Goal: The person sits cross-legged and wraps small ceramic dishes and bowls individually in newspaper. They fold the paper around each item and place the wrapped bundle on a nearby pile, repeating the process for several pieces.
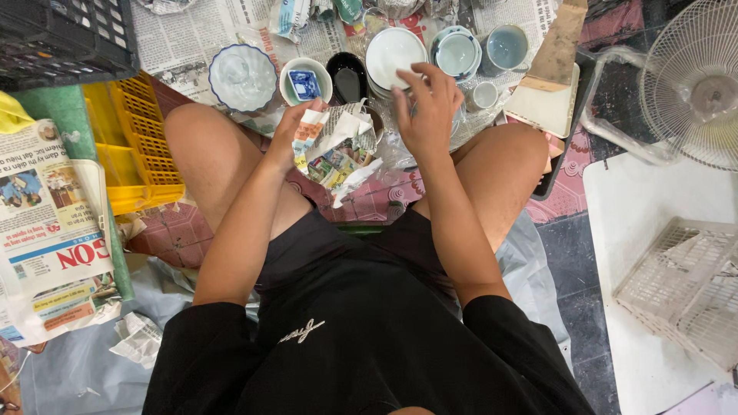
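I sit on the floor with my knees apart. My left hand [296, 127] grips a bundle wrapped in crumpled newspaper [338, 146], held between my knees. My right hand [427, 107] hovers just right of the bundle with its fingers spread, holding nothing; whether it touches the paper is unclear. What is inside the wrapping is hidden. Beyond my hands, dishes stand on spread newspaper: a clear glass bowl [243, 77], a small white bowl with a blue inside [305, 81], a stack of white plates [393, 54] and a pale blue cup [506, 48].
A yellow plastic crate [138, 146] and a black crate [65, 34] lie at left, beside a stack of newspapers [50, 230]. A white fan [696, 81] stands at top right, with a white basket [684, 284] on a white board below it.
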